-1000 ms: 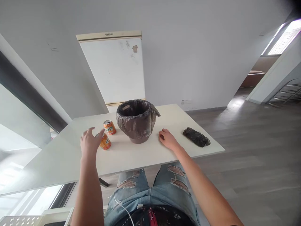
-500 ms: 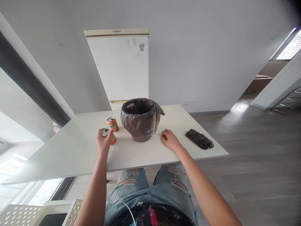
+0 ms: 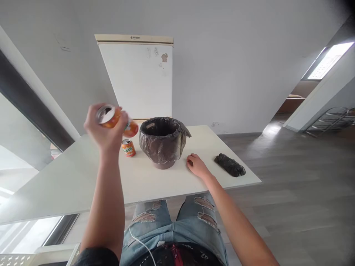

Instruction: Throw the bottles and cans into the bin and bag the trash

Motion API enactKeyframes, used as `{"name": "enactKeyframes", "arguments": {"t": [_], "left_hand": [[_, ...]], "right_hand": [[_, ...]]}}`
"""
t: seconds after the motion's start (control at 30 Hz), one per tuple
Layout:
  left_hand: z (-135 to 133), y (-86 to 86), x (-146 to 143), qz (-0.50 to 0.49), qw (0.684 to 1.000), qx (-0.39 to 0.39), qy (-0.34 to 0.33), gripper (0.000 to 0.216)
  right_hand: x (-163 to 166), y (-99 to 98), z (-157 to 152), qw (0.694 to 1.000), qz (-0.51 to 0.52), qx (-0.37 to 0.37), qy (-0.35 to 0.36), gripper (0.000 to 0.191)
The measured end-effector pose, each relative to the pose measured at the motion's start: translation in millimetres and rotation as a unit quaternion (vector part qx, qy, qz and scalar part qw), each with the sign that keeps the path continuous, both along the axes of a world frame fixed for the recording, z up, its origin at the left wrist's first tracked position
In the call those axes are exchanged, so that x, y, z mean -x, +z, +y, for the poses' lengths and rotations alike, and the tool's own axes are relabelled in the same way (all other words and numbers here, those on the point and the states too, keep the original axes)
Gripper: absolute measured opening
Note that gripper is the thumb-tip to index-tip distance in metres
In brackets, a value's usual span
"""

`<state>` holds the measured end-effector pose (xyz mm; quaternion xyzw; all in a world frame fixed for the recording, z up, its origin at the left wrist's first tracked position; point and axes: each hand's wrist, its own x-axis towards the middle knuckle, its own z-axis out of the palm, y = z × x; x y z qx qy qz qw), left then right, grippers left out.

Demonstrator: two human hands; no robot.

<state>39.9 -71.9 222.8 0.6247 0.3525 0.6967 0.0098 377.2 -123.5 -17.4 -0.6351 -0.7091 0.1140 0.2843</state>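
Observation:
My left hand (image 3: 104,129) is raised above the white table (image 3: 83,177), wrapped round an orange drink can (image 3: 116,120) that lies on its side in the air, just left of the bin. A second orange can (image 3: 128,147) stands upright on the table below it. The small bin (image 3: 162,142), lined with a dark plastic bag, sits mid-table. My right hand (image 3: 196,165) rests on the table just right of the bin, fingers loosely curled with nothing in them.
A rolled-up dark plastic bag (image 3: 230,165) lies near the table's right edge. A white refrigerator (image 3: 138,77) stands against the wall behind the table. Grey wood floor stretches to the right. My knees in torn jeans (image 3: 172,214) are under the table's front edge.
My left hand closed on the nearer can and lifted it off the table, up and toward the bin. My right hand stayed beside the bin.

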Motion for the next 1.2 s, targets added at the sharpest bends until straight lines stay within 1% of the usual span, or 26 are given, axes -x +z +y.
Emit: {"name": "enactKeyframes", "arguments": {"t": [0.03, 0.07, 0.1, 0.13, 0.2, 0.3, 0.37, 0.43, 0.53, 0.77, 0.9, 1.1, 1.2], "left_hand": [[3, 9.7, -15, 0.004, 1.000, -0.002, -0.016, 0.034], [7, 15.1, -29, 0.024, 0.999, 0.019, -0.035, 0.032], [12, 16.5, -42, 0.050, 0.996, 0.050, -0.052, 0.031], [16, 14.5, -52, 0.078, 0.991, 0.086, -0.062, 0.032], [24, 4.1, -66, 0.137, 0.975, 0.159, -0.074, 0.034], [33, -11.9, -69, 0.176, 0.954, 0.233, -0.059, 0.036], [35, -16.1, -67, 0.181, 0.948, 0.256, -0.043, 0.037], [36, -15.5, -64, 0.195, 0.943, 0.268, -0.035, 0.039], [36, -11.7, -64, 0.229, 0.930, 0.284, -0.041, 0.040], [37, -9.0, -67, 0.266, 0.917, 0.297, -0.024, 0.046], [39, -7.7, -67, 0.287, 0.906, 0.312, -0.015, 0.049], [45, -10.0, -69, 0.299, 0.906, 0.300, -0.016, 0.051], [49, -12.0, -69, 0.307, 0.898, 0.314, -0.005, 0.059]], "right_hand": [[0, 0.6, 0, 1.000, -0.001, 0.000, 0.000, 0.015], [0, 0.8, 0, 1.000, -0.001, 0.001, 0.002, 0.015], [0, 0.4, 0, 1.000, 0.000, 0.003, 0.003, 0.014], [0, -0.3, 0, 1.000, 0.001, 0.003, 0.004, 0.014], [-1, -2.6, 2, 1.000, 0.002, 0.002, 0.004, 0.013], [-2, -5.4, 3, 1.000, -0.001, -0.003, 0.007, 0.012], [-3, -6.1, 4, 1.000, -0.004, -0.004, 0.010, 0.012], [-2, -6.0, 4, 1.000, -0.003, -0.006, 0.010, 0.013], [-2, -5.4, 3, 1.000, 0.001, -0.006, 0.006, 0.013], [-2, -5.6, 3, 1.000, -0.008, -0.012, 0.003, 0.013], [-2, -4.9, 2, 1.000, -0.008, -0.002, 0.006, 0.013], [-1, 0.0, 1, 1.000, -0.012, -0.002, 0.004, 0.014], [0, 1.7, 1, 1.000, -0.016, -0.003, 0.001, 0.013]]}}
